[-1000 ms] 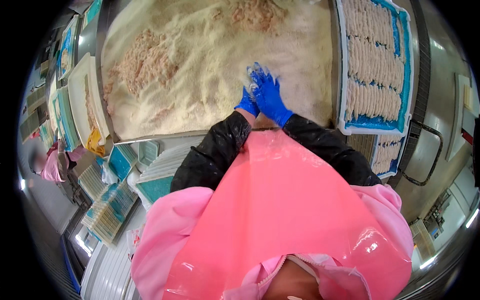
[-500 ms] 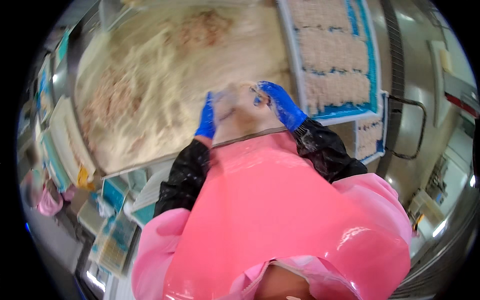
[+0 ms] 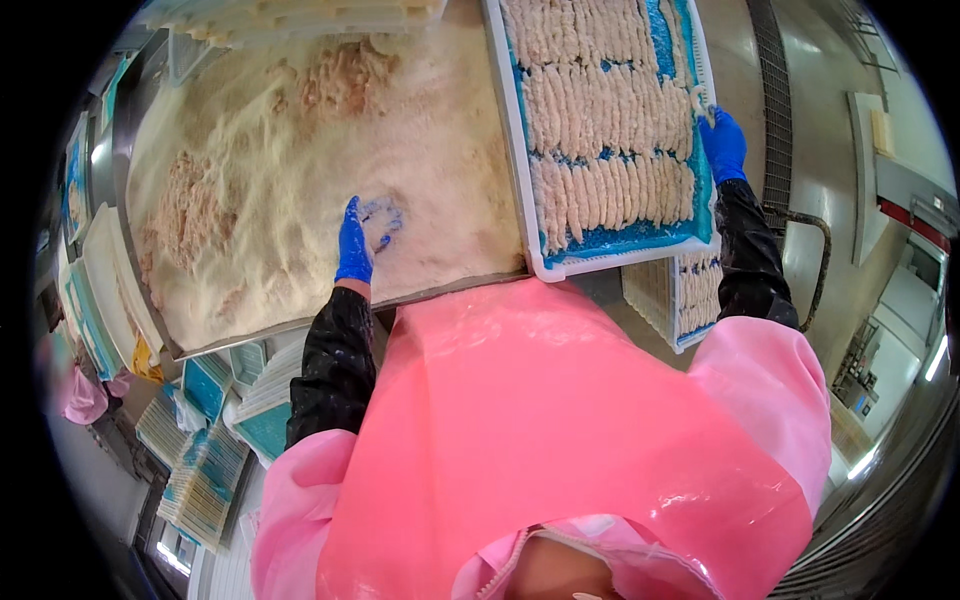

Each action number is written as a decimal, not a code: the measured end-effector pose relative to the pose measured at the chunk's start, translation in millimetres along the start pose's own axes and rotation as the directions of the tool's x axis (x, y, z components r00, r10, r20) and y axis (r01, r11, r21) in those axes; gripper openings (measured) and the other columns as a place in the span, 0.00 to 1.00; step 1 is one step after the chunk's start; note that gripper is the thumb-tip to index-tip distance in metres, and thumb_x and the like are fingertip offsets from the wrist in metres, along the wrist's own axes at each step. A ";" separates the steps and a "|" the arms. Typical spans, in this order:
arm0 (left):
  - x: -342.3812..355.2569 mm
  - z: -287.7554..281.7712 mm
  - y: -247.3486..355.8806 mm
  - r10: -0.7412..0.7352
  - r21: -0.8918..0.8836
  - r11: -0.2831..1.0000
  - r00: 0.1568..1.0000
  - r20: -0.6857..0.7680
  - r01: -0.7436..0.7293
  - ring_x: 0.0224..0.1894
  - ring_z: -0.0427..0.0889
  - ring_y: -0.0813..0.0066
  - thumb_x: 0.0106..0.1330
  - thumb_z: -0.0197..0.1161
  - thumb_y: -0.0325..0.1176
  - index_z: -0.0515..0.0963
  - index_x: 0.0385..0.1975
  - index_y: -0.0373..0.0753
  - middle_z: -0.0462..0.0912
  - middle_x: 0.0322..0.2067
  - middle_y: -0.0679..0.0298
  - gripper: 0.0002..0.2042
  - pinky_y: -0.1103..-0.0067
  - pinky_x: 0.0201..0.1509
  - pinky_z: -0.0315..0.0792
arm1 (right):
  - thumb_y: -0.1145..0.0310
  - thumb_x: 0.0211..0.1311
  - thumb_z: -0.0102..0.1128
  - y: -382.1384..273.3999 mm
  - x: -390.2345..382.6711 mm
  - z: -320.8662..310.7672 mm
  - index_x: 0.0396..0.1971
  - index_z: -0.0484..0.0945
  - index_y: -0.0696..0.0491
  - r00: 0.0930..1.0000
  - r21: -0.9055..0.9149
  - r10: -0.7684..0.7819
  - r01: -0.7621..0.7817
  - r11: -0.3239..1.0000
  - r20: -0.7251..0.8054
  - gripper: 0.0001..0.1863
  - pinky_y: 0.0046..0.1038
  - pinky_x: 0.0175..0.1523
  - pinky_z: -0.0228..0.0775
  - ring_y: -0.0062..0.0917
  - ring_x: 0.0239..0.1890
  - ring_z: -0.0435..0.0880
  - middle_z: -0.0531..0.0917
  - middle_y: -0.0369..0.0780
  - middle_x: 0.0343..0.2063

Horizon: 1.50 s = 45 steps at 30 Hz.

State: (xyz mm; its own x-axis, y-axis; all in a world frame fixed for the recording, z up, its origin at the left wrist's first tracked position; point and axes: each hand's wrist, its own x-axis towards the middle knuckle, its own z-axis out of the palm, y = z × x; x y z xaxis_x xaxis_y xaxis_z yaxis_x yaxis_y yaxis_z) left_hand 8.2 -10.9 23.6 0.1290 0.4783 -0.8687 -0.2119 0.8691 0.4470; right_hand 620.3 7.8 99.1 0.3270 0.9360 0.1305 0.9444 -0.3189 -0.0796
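My left hand [image 3: 362, 235], in a blue glove coated with pale powder, is low over a wide bed of breading [image 3: 440, 200] in a metal trough. Its thumb and fingers are apart with nothing between them. Out to the right, my right hand [image 3: 724, 148], also gloved in blue, pinches a pale breaded strip [image 3: 699, 103] at the right rim of a white tray [image 3: 540, 262]. Rows of breaded strips [image 3: 610, 110] lie side by side on the tray's blue liner [image 3: 630, 234]. Lumps of pinkish raw meat [image 3: 190, 205] are partly buried in the breading.
Below the tray's front edge stands another tray of strips [image 3: 697, 292]. A metal handle [image 3: 822, 250] bends out at the right. Stacked crates [image 3: 205, 480] stand at the lower left. A whitish tray [image 3: 290, 22] rests across the trough's far side.
My hands have moved apart from in front of my apron. The right has gone to the tray's right rim; the left has shifted left over the breading. My view has moved too.
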 end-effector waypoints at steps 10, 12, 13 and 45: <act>7.7 -3.7 -4.0 0.007 -0.058 0.998 1.000 0.021 -0.006 0.37 0.78 0.67 0.63 0.39 0.55 0.71 0.48 0.38 0.79 0.42 0.57 0.27 0.78 0.31 0.65 | 0.66 0.54 0.55 13.4 -45.7 4.1 0.50 0.70 0.50 0.969 -0.177 -0.241 0.247 0.953 0.056 0.21 0.34 0.44 0.69 0.37 0.39 0.77 0.74 0.43 0.43; 7.9 -2.3 0.8 0.012 -0.033 0.999 0.998 0.068 -0.010 0.36 0.78 0.67 0.64 0.39 0.54 0.71 0.48 0.38 0.79 0.42 0.58 0.27 0.78 0.32 0.65 | 0.68 0.52 0.56 22.1 -56.4 5.2 0.50 0.71 0.52 0.947 -0.236 -0.320 0.316 0.919 0.023 0.22 0.34 0.48 0.67 0.38 0.43 0.74 0.74 0.45 0.44; 6.4 -0.9 1.6 0.018 -0.050 0.999 0.998 0.062 -0.015 0.36 0.78 0.68 0.63 0.40 0.54 0.71 0.48 0.38 0.78 0.42 0.58 0.26 0.79 0.32 0.65 | 0.69 0.51 0.57 25.8 -63.3 4.9 0.49 0.71 0.52 0.936 -0.275 -0.351 0.341 0.899 0.013 0.22 0.35 0.50 0.65 0.38 0.46 0.73 0.73 0.47 0.45; 5.6 -109.0 12.6 0.159 0.126 0.972 0.947 0.279 -0.200 0.27 0.81 0.70 0.64 0.46 0.42 0.74 0.42 0.37 0.81 0.32 0.57 0.17 0.80 0.23 0.68 | 0.52 0.43 0.62 -486.6 7.4 116.9 0.27 0.79 0.57 0.989 0.306 -0.073 0.030 0.952 0.130 0.21 0.34 0.46 0.67 0.40 0.37 0.78 0.80 0.44 0.34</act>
State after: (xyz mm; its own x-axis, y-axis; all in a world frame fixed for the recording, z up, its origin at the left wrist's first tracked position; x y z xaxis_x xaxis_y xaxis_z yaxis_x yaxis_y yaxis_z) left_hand -99.4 -11.0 1.1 0.3587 0.6260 -0.6924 -0.1098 0.7650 0.6347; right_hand 159.3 187.4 23.4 0.2504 0.9681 0.0064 0.8985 -0.2299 -0.3740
